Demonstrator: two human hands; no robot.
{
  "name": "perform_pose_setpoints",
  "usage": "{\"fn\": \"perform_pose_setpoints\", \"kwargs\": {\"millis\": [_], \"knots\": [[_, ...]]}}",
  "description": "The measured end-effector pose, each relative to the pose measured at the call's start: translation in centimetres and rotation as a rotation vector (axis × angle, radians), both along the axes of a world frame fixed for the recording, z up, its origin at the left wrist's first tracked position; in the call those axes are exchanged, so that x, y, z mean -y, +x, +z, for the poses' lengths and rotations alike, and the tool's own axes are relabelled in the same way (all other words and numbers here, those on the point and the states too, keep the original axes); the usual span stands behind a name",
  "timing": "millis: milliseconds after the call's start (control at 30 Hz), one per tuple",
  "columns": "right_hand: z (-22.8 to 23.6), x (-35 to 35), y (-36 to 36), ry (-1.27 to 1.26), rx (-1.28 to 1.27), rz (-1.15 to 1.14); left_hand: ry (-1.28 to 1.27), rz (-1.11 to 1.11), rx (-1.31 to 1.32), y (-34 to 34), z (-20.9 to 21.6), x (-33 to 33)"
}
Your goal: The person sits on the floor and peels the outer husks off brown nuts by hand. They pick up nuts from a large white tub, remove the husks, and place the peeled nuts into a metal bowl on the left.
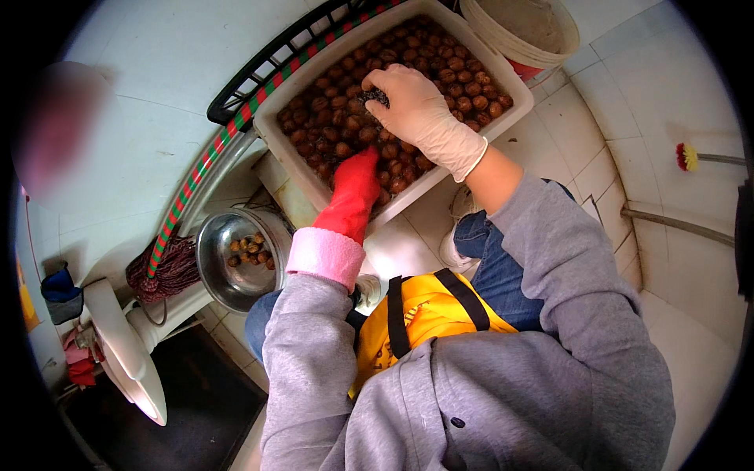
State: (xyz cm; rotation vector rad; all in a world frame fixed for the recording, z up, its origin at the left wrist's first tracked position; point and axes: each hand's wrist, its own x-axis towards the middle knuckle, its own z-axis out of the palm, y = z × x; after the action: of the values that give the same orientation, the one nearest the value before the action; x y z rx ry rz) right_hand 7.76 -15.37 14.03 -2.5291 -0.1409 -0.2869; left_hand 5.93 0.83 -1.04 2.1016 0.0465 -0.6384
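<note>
A white rectangular tub (503, 59) holds many brown walnuts (314, 133) in murky water. My right hand (412, 106), in a thin cream glove, is closed round a dark wiry scouring pad (377, 96) just above the walnuts. Below and to its left, my left hand (357, 180), in a red rubber glove with a pink cuff, reaches down into the tub among the walnuts. Its fingertips are hidden by the water and nuts, so whether it grips one does not show.
Left of the tub stands a metal bowl (224, 279) with several walnuts. A pale bucket (522, 31) is at the far right, a black plastic crate (275, 55) behind the tub. A red-and-green striped pole (188, 177) leads to a mop head (165, 271) beside a white fixture (126, 345).
</note>
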Motion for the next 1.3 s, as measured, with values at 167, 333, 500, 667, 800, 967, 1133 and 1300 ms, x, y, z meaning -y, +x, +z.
{"fn": "perform_pose_setpoints", "kwargs": {"millis": [167, 333, 500, 667, 800, 967, 1133, 1300], "knots": [[0.0, 1.1, 0.5, 0.017, -0.005, -0.016, 0.105, -0.327, 0.371, 0.0, 0.9, -1.7], [0.0, 1.8, 0.6, -0.024, 0.003, -0.037, -0.332, 0.032, 0.272, 2.6, 5.0, -4.4], [0.9, 1.9, 0.3, -0.045, -0.032, -0.027, -0.821, 0.708, 0.068, 5.9, 4.0, -14.7], [0.9, 1.5, 0.3, -0.034, -0.015, 0.007, -0.483, 1.331, 0.156, -0.4, -5.2, -30.9], [0.7, 1.9, 0.5, -0.053, -0.029, -0.01, -0.11, 1.437, -0.021, -5.5, -9.1, -33.9], [0.4, 0.9, 1.1, -0.055, -0.032, 0.006, 0.081, 1.346, -0.176, -6.2, -9.6, -33.4], [-0.2, 0.2, 1.4, -0.068, -0.028, 0.02, 0.314, 1.253, -0.092, -5.9, -7.8, -31.1], [-0.3, 0.9, 1.4, -0.096, -0.019, 0.025, 0.448, 1.035, 0.567, -0.6, -2.1, -24.4]]}}
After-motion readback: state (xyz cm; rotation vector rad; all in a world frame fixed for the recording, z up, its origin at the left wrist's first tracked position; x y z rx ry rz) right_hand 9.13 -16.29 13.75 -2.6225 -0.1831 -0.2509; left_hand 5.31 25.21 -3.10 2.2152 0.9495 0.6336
